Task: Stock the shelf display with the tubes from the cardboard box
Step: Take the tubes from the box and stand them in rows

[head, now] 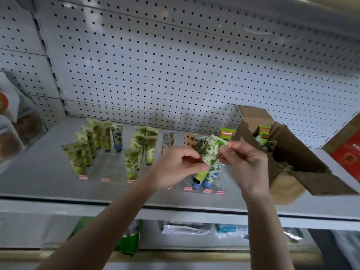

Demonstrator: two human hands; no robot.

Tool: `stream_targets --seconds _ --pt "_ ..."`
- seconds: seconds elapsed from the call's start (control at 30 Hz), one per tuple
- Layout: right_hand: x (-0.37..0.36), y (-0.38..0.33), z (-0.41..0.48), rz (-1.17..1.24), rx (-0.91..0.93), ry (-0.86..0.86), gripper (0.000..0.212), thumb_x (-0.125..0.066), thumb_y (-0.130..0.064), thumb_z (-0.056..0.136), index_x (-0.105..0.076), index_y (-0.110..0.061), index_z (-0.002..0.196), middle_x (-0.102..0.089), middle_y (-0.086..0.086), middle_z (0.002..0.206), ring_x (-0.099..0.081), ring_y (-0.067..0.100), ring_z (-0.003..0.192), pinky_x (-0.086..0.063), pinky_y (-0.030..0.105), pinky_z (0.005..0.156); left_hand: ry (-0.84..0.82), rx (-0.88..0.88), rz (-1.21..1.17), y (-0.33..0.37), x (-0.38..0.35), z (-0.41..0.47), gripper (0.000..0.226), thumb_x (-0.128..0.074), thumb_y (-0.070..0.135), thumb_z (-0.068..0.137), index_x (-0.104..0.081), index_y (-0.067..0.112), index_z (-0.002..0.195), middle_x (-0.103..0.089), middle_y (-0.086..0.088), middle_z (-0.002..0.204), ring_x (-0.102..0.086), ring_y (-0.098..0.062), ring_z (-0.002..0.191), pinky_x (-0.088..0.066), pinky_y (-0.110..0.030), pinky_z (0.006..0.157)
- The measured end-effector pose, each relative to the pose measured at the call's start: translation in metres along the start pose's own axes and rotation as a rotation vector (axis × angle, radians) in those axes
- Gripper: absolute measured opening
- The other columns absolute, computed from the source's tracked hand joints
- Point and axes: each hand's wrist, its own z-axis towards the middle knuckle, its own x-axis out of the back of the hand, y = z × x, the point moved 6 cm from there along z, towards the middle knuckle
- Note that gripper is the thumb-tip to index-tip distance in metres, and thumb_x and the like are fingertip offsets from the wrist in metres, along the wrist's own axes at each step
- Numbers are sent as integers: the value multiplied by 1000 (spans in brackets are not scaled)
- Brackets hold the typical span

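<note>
Both my hands hold a small bunch of floral-print tubes (209,152) above the shelf (48,172). My left hand (179,164) grips the bunch from the left. From the right, my right hand (245,162) pinches the crimped end of a green-leaf tube. Blue caps hang below my hands. Several tubes (87,147) stand cap-down in rows in a clear display tray (111,164) on the shelf, mostly at its left. The open cardboard box (288,152) sits at the right with more tubes (264,133) inside.
A white pegboard wall (175,65) backs the shelf. Bagged goods (13,129) lie at the far left, and a red carton (346,152) stands at the far right. An orange-green tube (227,133) stands beside the box. Packets fill the shelf below (185,228).
</note>
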Motion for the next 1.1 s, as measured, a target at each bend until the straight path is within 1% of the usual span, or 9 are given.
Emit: stream_targets --seconds 0.13,0.23,0.33,0.43,0.57,0.73,0.8,0.93,1.1 --pt "-3 1 -3 37 -27 -25 13 -66 0 82 -66 -13 78 -68 -6 61 -65 8 60 -53 17 60 20 12 16 1 1 -4 22 -69 31 80 -70 10 82 -66 -7 75 -58 -25 70 -41 -31 63" --pt "-11 0 -4 55 -41 -52 6 -67 -1 81 -67 -7 84 -68 -4 63 -66 10 61 -54 19 62 22 18 29 1 7 -10 16 -69 27 82 -68 13 76 -63 -3 69 -52 -11 60 -38 -22 59" --pt "-26 -1 -5 57 -51 -86 10 -68 -1 80 -67 -10 82 -68 -4 62 -65 12 61 -57 22 64 25 31 84 -3 16 -18 23 -67 29 83 -67 8 74 -57 1 63 -43 -1 53 -33 -14 53" --pt "-42 0 -6 53 -53 -118 15 -69 -1 80 -67 -15 79 -68 -5 62 -64 14 61 -57 26 66 39 61 149 -8 28 -25 24 -66 26 83 -64 5 70 -55 -1 59 -41 -4 49 -33 -12 50" --pt "-64 6 -7 35 -92 -159 14 -69 -3 81 -67 -17 80 -68 -5 66 -65 15 62 -57 28 66 88 108 259 -18 48 -31 14 -68 27 80 -64 16 72 -61 2 63 -51 -9 53 -39 -17 52" --pt "-88 11 -8 61 -106 -215 6 -65 0 83 -67 -4 87 -66 3 68 -63 5 56 -53 16 58 205 119 153 -16 77 -39 2 -68 21 81 -68 20 82 -63 11 70 -54 4 59 -41 -10 56" --pt "-97 13 -9 42 -106 -238 7 -65 -1 84 -68 -1 91 -66 6 70 -64 6 57 -51 14 56 264 107 117 -15 89 -41 6 -69 19 81 -69 19 87 -65 11 75 -57 3 63 -43 -9 59" --pt "-109 16 -7 27 -97 -252 9 -67 -4 83 -69 -13 83 -68 3 72 -65 15 66 -57 24 70 340 78 84 -15 107 -37 6 -71 12 79 -72 14 84 -69 5 75 -59 1 65 -44 -8 64" --pt "-120 23 -3 20 -93 -251 19 -68 -4 82 -70 -23 79 -69 -7 70 -66 14 72 -56 33 80 313 79 208 -17 117 -30 4 -70 12 81 -73 14 82 -68 10 74 -58 4 67 -41 -5 63"
